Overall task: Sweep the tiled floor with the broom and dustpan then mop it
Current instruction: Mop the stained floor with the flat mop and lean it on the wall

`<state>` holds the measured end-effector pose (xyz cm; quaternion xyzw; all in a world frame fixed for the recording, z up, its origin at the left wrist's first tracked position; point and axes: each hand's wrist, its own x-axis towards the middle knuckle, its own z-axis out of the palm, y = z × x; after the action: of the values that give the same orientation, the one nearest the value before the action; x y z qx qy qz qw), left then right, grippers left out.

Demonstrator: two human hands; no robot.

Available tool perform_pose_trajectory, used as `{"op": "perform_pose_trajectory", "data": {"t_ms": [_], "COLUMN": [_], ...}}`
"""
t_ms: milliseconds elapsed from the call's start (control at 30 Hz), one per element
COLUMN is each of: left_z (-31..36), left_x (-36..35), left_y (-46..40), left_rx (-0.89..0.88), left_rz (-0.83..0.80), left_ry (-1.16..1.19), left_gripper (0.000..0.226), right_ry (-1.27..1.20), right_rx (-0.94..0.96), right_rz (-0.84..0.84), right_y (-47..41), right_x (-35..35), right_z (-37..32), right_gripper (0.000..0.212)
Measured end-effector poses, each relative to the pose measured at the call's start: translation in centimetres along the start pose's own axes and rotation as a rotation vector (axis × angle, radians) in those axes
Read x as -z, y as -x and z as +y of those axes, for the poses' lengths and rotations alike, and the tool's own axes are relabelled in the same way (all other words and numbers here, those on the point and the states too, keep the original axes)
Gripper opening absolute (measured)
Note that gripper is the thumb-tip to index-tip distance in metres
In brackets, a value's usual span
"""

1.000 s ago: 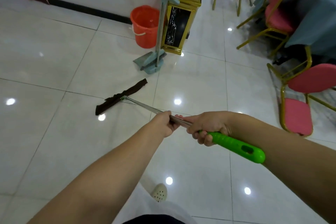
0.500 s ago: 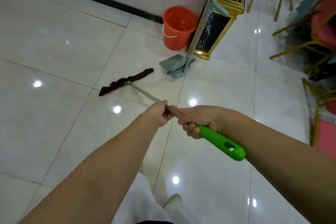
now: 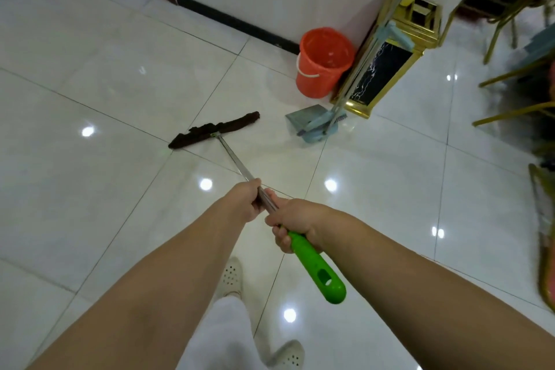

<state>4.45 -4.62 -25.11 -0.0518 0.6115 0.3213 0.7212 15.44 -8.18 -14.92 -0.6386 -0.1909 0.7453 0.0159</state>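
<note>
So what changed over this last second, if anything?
The view swung left, and the mop head went from well left of the dustpan to closer beside it. No change of grip: left hand holds the pole, right hand the green handle. Bucket and dustpan stayed put.

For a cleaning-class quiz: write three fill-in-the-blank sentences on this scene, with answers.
1. Both hands grip the ____ pole.
2. The right hand sits by the ____ handle end, the left hand further down.
3. The dustpan stands beside the ____ bucket.
Answers: mop; green; orange
</note>
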Motion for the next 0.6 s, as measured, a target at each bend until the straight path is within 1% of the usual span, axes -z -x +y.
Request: {"op": "perform_pose_trajectory", "data": {"t_ms": [200,433,600], "left_z": [-5.9,-14.2,-19.0], "left_x": [1.7,3.0,2.4], "left_y": [2.9,7.0,10.1], "left_rx": [0.010,0.036,0.059], "left_rz": [0.031,-0.011,-0.039], "left_ry": [0.063,0.109,0.133], "left_gripper": [0.025,0.022,0.019], "right_ry": [0.060,0.124,0.194], "right_rx": [-0.015,-0.025,-0.029], "right_rz": [-0.034,-0.055,-0.049], "right_y": [2.3,7.2,11.2], "right_x": [0.8,1.9,2.9], "right_z": [5.9,13.4,17.3], "right_gripper": [0.066,0.055,0.057]}}
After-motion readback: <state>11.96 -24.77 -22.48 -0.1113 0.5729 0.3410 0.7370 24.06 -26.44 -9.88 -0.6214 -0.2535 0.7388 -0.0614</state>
